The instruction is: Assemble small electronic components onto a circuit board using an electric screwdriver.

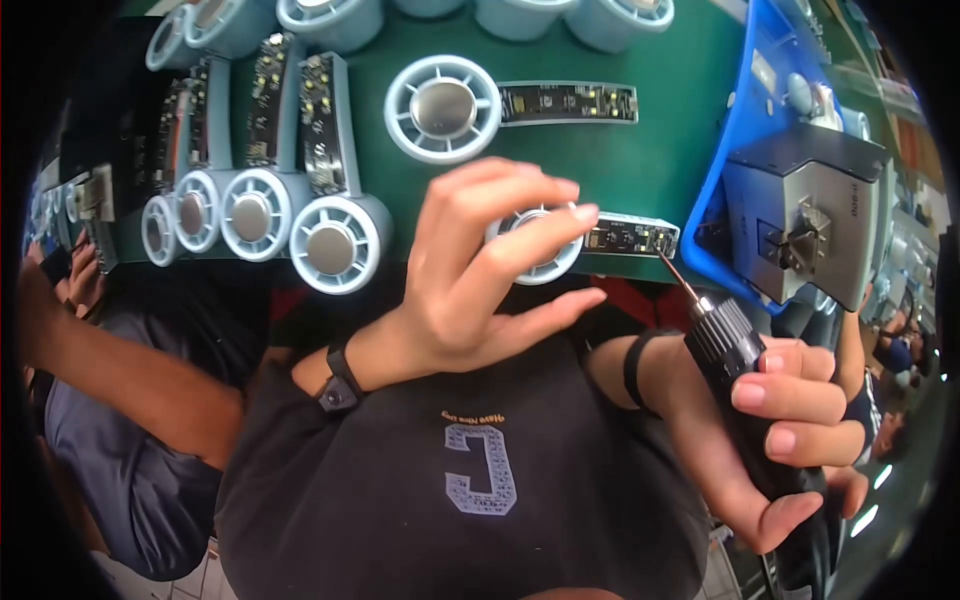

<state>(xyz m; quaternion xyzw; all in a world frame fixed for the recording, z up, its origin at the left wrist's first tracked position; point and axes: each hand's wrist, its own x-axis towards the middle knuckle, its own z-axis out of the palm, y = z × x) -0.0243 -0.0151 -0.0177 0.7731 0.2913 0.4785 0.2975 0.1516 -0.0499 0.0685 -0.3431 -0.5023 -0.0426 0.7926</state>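
Near the table's front edge lies a pale blue housing [530, 268] with a round spoked head and a narrow arm holding a black circuit board [630, 238]. My left hand [480, 255] spreads over the round head, fingers apart and loosely bent, thumb extended on the near side. Whether the fingertips touch the housing, I cannot tell. My right hand [800, 420] is wrapped around a black electric screwdriver [728, 345] with a ribbed collar. Its thin bit slants to the board's right end; the tip is at or just above the board.
Beyond my left hand lies another such housing [445, 108] with a board. Several more stand in a row at the left [335, 245], others along the back. A blue bin [735, 150] and a grey metal box-shaped device [810, 220] are at the right. A neighbour's arm [140, 370] is at the left.
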